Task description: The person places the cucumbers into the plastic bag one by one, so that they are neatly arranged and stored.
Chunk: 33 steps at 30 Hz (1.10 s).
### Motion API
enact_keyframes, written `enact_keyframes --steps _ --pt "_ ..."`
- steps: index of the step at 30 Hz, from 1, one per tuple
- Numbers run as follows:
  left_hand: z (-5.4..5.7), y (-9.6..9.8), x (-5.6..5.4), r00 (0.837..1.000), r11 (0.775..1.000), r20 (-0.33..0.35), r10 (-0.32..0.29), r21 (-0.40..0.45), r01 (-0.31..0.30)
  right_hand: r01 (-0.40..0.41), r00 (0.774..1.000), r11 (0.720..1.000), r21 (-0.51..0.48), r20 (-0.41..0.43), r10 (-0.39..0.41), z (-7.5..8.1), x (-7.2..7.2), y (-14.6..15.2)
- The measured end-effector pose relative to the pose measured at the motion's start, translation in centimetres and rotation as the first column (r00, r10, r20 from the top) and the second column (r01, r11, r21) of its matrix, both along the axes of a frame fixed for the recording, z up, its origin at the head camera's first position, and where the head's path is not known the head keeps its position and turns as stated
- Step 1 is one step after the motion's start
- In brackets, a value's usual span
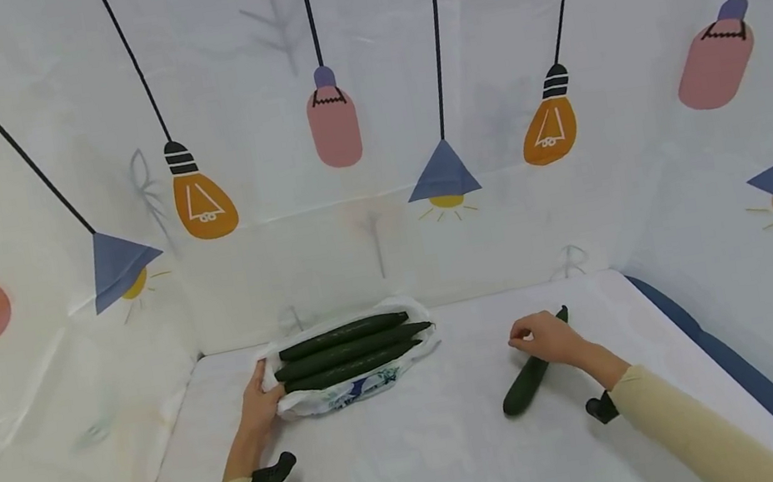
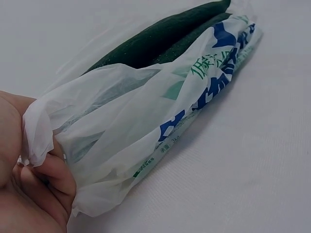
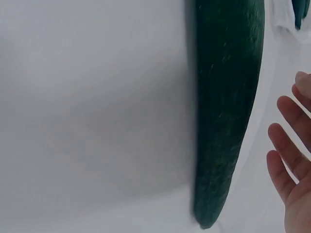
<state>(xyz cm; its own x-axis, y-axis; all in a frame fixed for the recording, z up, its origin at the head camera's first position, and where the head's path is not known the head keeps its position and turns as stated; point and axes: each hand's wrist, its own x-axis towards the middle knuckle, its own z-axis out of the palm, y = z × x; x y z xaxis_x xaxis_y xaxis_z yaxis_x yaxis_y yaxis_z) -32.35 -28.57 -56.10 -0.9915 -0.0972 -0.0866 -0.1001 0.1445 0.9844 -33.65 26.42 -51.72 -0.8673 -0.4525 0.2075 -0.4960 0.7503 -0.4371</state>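
Note:
A white plastic bag (image 1: 304, 406) with blue and green print lies at the back left of the table, its mouth spread. Three dark green cucumbers (image 1: 353, 353) lie side by side in it. My left hand (image 1: 257, 400) grips the bag's left edge; in the left wrist view thin plastic (image 2: 116, 141) is bunched between its thumb and fingers (image 2: 56, 170). To the right, a single cucumber (image 1: 526, 389) lies slantwise on the table. My right hand (image 1: 552, 339) is over its far half, fingers loosely bent and holding nothing. The right wrist view has this hand (image 3: 300, 199) beside the cucumber (image 3: 226, 107).
The white-covered table (image 1: 407, 465) meets a pale sheet wall (image 1: 385, 233) printed with hanging lamps. A blue edge (image 1: 742, 378) runs along the table's right side. Black bands with small devices (image 1: 272, 474) sit on both wrists.

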Motion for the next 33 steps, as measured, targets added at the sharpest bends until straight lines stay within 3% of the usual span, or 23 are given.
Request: enact_keyframes --steps 9,17,21,26,33 --pt "-0.5 -0.1 0.1 1.0 0.999 0.023 0.02 -0.029 -0.02 0.015 0.994 0.998 0.059 0.107 -0.022 -0.3 0.7 2.4" --pt "-0.9 0.0 0.5 1.0 1.0 0.018 0.021 0.001 -0.021 0.03 0.999 0.986 0.167 -0.018 -0.027 -2.3 1.1 4.1" --pt "-0.9 0.1 0.4 1.0 1.0 0.021 0.015 -0.002 -0.015 0.021 0.999 0.981 0.19 -0.028 -0.015 -2.5 1.1 4.5" --pt "-0.7 0.0 0.4 1.0 1.0 0.018 0.014 0.008 -0.015 -0.035 0.999 0.974 0.222 -0.004 0.037 -1.7 1.1 4.6" --pt "-0.5 -0.1 0.4 1.0 0.999 0.003 0.022 0.025 -0.022 -0.173 0.983 0.971 0.164 0.096 0.159 -1.0 1.8 4.1"
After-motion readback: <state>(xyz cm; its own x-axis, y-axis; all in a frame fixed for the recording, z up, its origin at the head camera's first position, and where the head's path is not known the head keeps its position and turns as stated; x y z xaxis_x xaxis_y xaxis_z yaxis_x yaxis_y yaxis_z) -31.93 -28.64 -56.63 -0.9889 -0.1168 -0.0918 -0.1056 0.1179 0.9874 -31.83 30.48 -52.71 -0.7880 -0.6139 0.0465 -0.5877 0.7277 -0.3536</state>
